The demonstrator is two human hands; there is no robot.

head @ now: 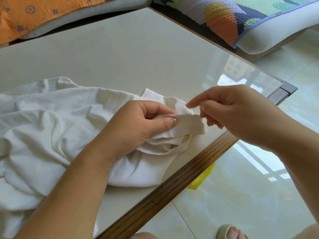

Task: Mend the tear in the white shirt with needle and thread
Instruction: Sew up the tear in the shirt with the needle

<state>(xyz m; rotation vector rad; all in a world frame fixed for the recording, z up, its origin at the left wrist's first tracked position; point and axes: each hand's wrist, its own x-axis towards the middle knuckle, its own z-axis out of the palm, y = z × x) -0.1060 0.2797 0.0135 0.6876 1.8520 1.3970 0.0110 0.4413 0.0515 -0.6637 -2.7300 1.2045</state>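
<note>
Shirt (pixel 51 121) lies crumpled on the bench (pixel 120 57); left hand (pixel 136 125) pinches a fold, right hand (pixel 241 112) beside it, fingers curled, grip unclear.

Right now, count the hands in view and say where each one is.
2. The left hand pinches a fold of the white shirt on the table; the right hand is just right of that fold, forefinger out, other fingers curled. None seems hidden.

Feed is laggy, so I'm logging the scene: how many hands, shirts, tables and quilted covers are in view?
Hands: 2 (left hand, right hand)
White shirt: 1
Table: 1
Quilted covers: 2 (orange cover, multicoloured cover)
Total: 6
</note>
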